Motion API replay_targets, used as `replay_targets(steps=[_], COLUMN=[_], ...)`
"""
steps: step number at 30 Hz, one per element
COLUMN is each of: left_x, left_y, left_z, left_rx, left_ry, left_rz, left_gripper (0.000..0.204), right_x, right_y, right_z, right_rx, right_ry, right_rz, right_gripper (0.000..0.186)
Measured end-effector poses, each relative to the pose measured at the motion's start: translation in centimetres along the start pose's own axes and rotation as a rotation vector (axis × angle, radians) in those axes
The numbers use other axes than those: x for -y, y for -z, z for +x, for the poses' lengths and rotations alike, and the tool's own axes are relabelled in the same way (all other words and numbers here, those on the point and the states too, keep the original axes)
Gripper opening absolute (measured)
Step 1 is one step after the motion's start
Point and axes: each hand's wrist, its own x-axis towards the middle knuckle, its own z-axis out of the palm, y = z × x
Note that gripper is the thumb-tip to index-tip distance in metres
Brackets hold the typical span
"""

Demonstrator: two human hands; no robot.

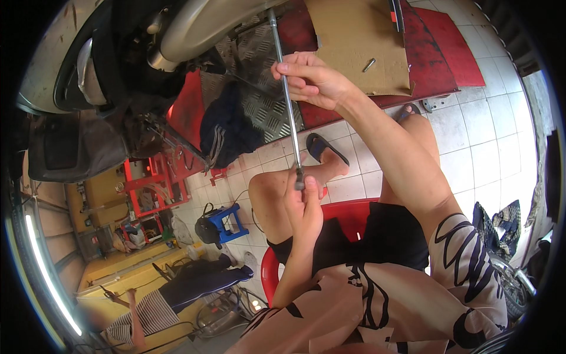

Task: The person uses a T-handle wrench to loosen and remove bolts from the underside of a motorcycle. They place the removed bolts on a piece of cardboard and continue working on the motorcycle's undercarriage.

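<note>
A long shiny socket wrench (291, 112) runs from a dark end piece near my lap up to the underside of a silver-grey motorbike (203, 29). My left hand (305, 209) is closed round its near end, thumb along the dark end piece. Higher up, my right hand (312, 81) pinches the shaft between thumb and forefinger, its other fingers loosely curled. Where the far tip meets the bike is too small to make out. On the cardboard sheet (354, 35) to the right lies a small metal piece (369, 65), perhaps a bolt or socket.
The bike rests over a red stand with a metal tread plate (259, 112); dark cloth (230, 130) lies on it. I sit on a red plastic chair (348, 213). A blue stool (230, 224) stands left. At the lower left, another person in a striped shirt (144, 318) is near hoses.
</note>
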Motion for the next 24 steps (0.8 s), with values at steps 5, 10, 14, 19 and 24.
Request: replay_targets(steps=[5,10,14,19,24], left_x=[0.0,-0.3,-3.6,-0.8,-2.0], left_y=[-0.7,-1.4,-1.7,0.7,-0.5], left_z=[0.8,0.1,-0.2,-0.3,-1.8], left_rx=[-0.017,0.182,0.121,-0.054,0.443], left_ry=[-0.001,0.021,-0.258,-0.093,-0.143], left_rz=[0.033,-0.071,0.052,0.074,0.174], left_gripper=[0.028,0.034,0.057,0.075,0.073], right_x=[0.0,-0.6,-0.9,-0.8,-1.1], right_y=[-0.3,-0.4,-0.1,-0.6,0.0], right_z=[-0.7,-0.4,-0.4,-0.2,-0.3], right_rx=[0.229,0.231,0.17,0.129,0.133], right_ry=[-0.19,-0.21,-0.192,-0.172,-0.165], right_rz=[-0.043,-0.204,-0.245,-0.202,-0.13], right_gripper=[0.026,0.027,0.027,0.027,0.026])
